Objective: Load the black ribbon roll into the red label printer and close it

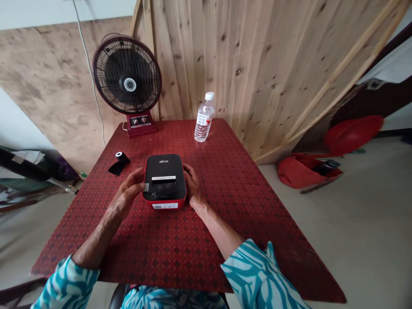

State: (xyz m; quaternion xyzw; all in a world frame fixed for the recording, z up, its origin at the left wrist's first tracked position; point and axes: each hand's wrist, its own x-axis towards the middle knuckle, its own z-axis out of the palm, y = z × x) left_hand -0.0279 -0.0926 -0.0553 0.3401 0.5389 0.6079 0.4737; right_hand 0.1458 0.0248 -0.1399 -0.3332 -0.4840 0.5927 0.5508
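Observation:
A small black-topped box with red sides, a label printer, sits in the middle of the red patterned table. My left hand rests against its left side, fingers curled with the thumb near a small tab at the edge. Against the right side presses my right hand, fingers wrapped along the casing. Both hands grip the printer between them. A white strip shows across the printer's top slot.
A black roll with a loose black strip lies left of the printer. A dark red table fan stands at the back left. A clear water bottle stands at the back. Red bags and a red basin lie on the floor, right.

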